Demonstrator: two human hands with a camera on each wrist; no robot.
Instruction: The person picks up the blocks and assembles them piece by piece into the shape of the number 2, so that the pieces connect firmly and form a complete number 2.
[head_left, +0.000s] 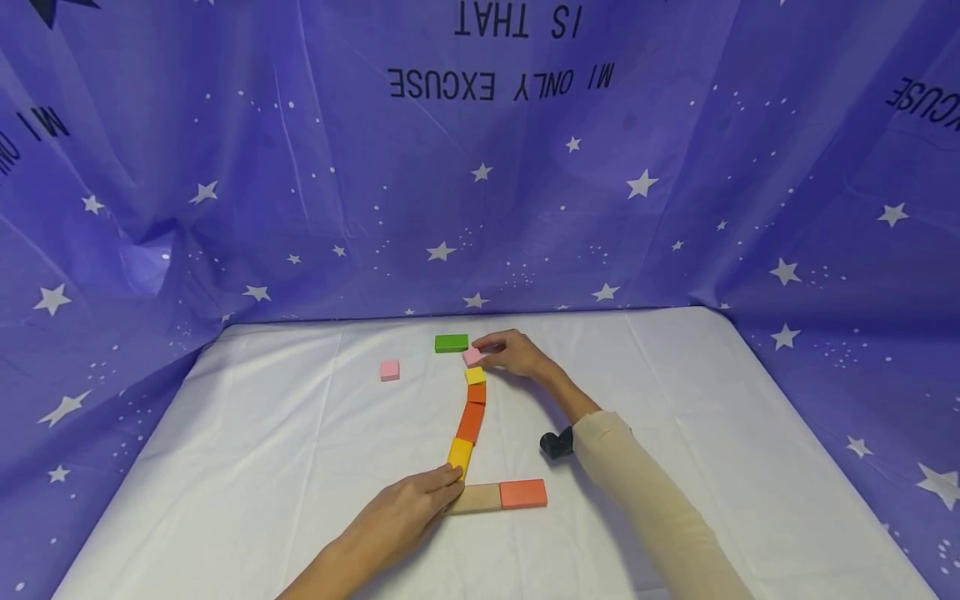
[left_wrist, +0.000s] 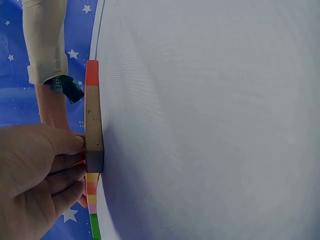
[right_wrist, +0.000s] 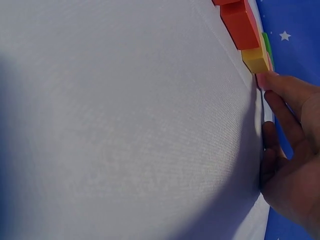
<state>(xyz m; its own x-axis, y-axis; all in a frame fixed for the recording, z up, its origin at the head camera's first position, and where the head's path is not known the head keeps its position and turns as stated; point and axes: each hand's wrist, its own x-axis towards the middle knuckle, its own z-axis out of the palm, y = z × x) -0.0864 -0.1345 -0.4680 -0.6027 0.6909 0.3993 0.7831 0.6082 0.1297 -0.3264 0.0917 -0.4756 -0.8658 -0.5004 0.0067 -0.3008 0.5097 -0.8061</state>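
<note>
My right hand (head_left: 516, 354) pinches a small pink block (head_left: 472, 357) between thumb and fingers at the far end of a curved row. Toward me, the row continues with a small yellow block (head_left: 476, 376), a small orange block (head_left: 477, 393), a longer orange-red block (head_left: 470, 422) and a longer yellow block (head_left: 460, 457). My left hand (head_left: 405, 506) is at the near end, its fingertips against the longer yellow block and the left end of a plain wooden block (head_left: 480, 498). In the left wrist view, its fingers reach fairly straight to that wooden block (left_wrist: 93, 125).
A red block (head_left: 523, 493) adjoins the wooden block's right end. Beyond the pink block lies a green block (head_left: 452, 343); another pink block (head_left: 389, 370) stands apart to the left. A black object (head_left: 556, 444) is beside the right sleeve. A purple starry curtain (head_left: 480, 217) surrounds the white tabletop (head_left: 315, 467).
</note>
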